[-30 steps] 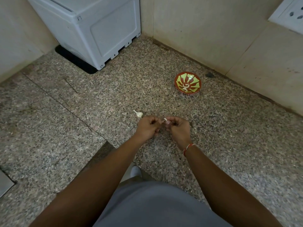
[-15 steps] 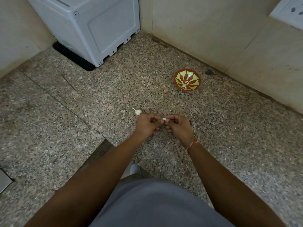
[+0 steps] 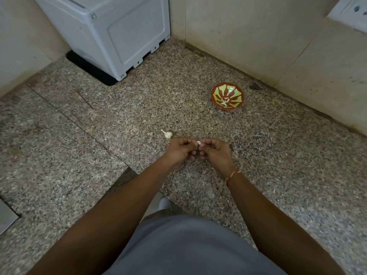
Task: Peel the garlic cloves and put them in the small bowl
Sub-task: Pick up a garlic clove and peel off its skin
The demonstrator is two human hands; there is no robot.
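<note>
A small white garlic clove [image 3: 198,143] is pinched between the fingertips of my left hand [image 3: 179,150] and my right hand [image 3: 215,153], both held together just above the granite counter [image 3: 278,155]. A garlic piece with a stem [image 3: 167,134] lies on the counter just left of and beyond my left hand. The small red and green bowl [image 3: 236,91] stands farther back on the right, with a few pale pieces [image 3: 224,101] at its bottom.
A white plastic appliance [image 3: 111,32] fills the back left corner on a black mat. Tiled walls [image 3: 258,36] close off the back and right. A dark spot [image 3: 254,86] sits near the wall behind the bowl. A metal edge [image 3: 6,217] shows at the far left.
Both hands stay together on the clove with only small finger movements. The view has shifted slightly.
</note>
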